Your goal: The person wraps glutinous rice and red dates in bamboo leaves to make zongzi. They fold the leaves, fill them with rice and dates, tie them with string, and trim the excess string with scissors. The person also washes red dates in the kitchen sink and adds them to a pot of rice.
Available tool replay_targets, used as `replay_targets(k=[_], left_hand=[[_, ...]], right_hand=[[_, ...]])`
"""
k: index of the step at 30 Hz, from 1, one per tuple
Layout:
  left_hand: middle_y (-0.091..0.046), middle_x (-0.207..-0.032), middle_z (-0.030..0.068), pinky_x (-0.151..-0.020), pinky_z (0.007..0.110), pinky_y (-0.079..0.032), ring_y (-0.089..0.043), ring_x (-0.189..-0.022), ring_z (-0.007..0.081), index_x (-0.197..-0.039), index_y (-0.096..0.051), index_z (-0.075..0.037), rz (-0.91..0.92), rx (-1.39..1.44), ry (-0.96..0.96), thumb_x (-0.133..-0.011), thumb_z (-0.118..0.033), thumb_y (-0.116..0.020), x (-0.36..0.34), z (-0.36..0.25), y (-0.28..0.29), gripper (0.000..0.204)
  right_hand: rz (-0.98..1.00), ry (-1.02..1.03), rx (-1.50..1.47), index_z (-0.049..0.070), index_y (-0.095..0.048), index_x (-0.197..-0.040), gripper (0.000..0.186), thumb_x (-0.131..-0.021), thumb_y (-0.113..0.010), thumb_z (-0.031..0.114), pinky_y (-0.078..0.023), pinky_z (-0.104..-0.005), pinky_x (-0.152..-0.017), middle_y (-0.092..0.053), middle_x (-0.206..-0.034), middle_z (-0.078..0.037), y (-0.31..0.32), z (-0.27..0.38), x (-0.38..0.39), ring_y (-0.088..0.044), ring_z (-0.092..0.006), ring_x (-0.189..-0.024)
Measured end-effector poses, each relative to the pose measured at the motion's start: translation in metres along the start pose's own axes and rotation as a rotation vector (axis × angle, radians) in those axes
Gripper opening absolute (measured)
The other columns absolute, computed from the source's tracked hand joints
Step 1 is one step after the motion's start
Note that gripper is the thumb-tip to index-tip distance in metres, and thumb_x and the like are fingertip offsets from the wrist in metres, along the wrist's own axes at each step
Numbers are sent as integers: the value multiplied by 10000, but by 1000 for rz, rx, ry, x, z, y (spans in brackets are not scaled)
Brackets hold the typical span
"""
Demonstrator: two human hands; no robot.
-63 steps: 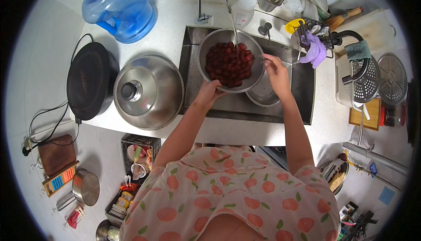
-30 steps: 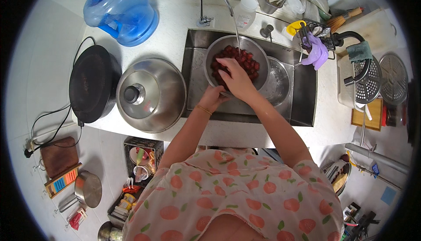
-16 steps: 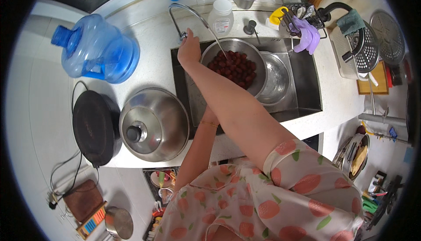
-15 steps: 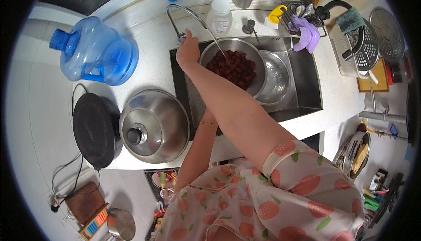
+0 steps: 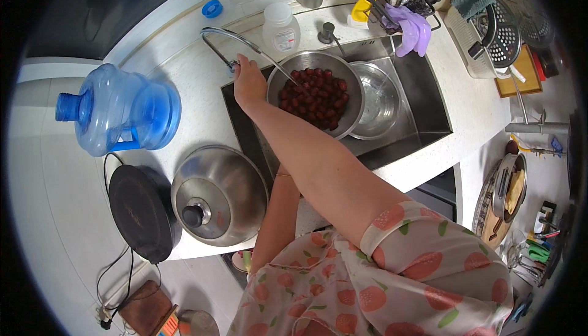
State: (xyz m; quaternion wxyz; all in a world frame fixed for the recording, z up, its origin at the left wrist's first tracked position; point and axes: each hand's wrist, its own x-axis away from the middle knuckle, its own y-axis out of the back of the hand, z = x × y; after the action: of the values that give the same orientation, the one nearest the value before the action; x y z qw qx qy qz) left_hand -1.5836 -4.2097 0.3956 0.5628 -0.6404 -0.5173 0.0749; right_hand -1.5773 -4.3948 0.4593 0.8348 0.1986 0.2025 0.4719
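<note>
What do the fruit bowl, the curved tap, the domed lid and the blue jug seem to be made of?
Bowl: likely stainless steel, satin; its grey wall has a soft sheen.
Curved tap: metal, perhaps chrome-plated; bright highlights line the tube.
Domed lid: probably stainless steel, with broad metallic reflections.
Blue jug: apparently tinted plastic, glossy and see-through.

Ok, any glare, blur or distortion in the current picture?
Head view: black corners, the counter bowed along its front edge; bright reflections on the domed lid; no obvious motion blur on the right hand at the faucet.
</note>
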Motion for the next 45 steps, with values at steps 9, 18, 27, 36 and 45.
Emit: replay_targets(k=[9, 18, 27, 36, 45], left_hand=[[-591, -1127, 105, -756, 342, -533, -592, -932, 178, -1287, -501, -77, 20, 3, -12, -940, -99, -579, -2, 5, 11, 356], [-593, -1139, 103, -759, 339, -534, -595, -957, 177, -1251, -531, -75, 73, -36, 5, -939, -105, -573, -11, 4, 15, 316], [-594, -1151, 100, -763, 335, -535, -599, -981, 175, -1215, -560, -72, 183, -69, 29, -939, -111, -567, 8, 9, 37, 279], [-581, -1172, 103, -781, 378, -567, -610, -1013, 240, -1317, -486, -47, -67, -555, 56, -836, 39, -535, 76, 9, -86, 491], [-575, -1222, 135, -913, 382, -536, -599, -1104, 227, -1188, -591, 17, 665, -1521, 176, -841, 35, -587, 168, 98, -171, 348]], right_hand=[[-29, 147, 71, 107, -591, -1193, 272, -946, -588, 221, -520, -459, -747, -594, -1016, -137, 5, -13, -8, -621, -339, -917], [218, -9, 184, -15, -598, -1017, 309, -940, -589, 283, -505, -470, -823, -624, -1010, -203, 5, -10, -35, -614, -357, -979], [393, -437, -384, -77, -316, -1397, 669, -926, -634, 276, -350, -421, -1094, -422, -1391, -267, 62, 29, 13, -439, -378, -1296], [-47, 305, 279, 61, -539, -1263, 501, -786, -693, 44, -352, -462, -1050, -536, -1322, -142, 376, -74, 154, -473, -339, -1253], [-69, -626, -588, 9, -377, -1432, 687, -921, -638, 385, -523, -343, -847, -617, -1175, -146, 542, -134, 349, -616, -192, -1018]])
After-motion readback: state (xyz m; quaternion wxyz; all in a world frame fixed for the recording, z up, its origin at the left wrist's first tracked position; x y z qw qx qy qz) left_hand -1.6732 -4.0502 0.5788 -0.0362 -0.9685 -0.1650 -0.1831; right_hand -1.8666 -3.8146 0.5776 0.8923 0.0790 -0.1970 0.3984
